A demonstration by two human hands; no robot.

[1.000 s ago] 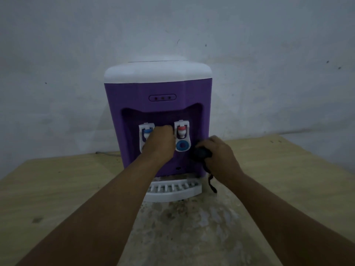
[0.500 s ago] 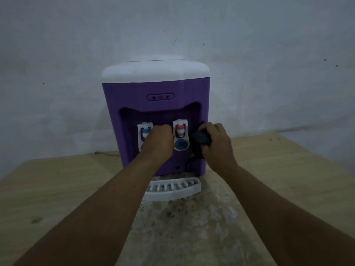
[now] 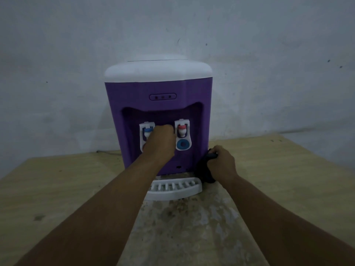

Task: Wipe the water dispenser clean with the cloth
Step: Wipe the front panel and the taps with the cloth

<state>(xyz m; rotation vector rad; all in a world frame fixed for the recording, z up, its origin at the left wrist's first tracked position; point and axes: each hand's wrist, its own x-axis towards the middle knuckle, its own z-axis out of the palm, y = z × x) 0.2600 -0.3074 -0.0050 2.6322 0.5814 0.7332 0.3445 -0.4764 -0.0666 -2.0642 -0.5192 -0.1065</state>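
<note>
Water dispenser (image 3: 159,89): purple body, white top, upright at the table's (image 3: 57,179) far edge.
Cloth (image 3: 203,169): dark, bunched in the right hand (image 3: 221,164), which grips it against the body's lower right front corner; remaining surfaces lie up and leftward.
Left hand (image 3: 161,140): a fist braced between the taps, nothing visibly held.
Writing: none legible.

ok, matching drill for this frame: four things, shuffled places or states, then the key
Things
1. cloth
2. drip tray
3. red tap
4. blue tap

Places or states
A. partly hidden by the left hand
B. gripped by the right hand, at the lower right corner of the dispenser
C. white, on the table at the dispenser's foot
D. in plain view, just right of the left hand

Pairs: 1-B, 2-C, 3-D, 4-A
</note>
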